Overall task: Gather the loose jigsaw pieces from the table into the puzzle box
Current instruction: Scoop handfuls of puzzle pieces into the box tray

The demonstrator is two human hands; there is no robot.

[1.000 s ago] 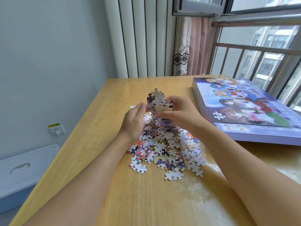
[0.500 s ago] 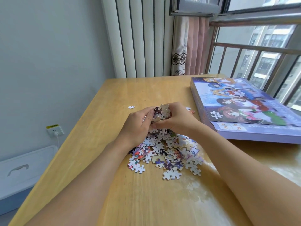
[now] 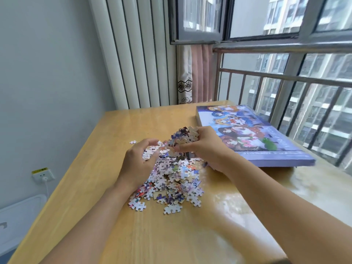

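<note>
Spillage risk: right hand (image 3: pixel 200 147) clutches an overfull clump of jigsaw pieces (image 3: pixel 183 137); left hand (image 3: pixel 138 161), curled beside it, cups more. Closed puzzle box (image 3: pixel 247 134) blocks deposit.

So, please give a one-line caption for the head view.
Right hand lifts a handful of jigsaw pieces above the pile, beside the closed puzzle box.

Table (image 3: pixel 118 216): puzzle pcs (image 3: pixel 172 182) (heaped), box (image 3: pixel 266 159).

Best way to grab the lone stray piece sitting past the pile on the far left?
Pinch the stray piece across its outer edges from straight above. It lies flat on the table, clear of the pile, so no side offers purchase; probably slide it to lift an edge.
</note>
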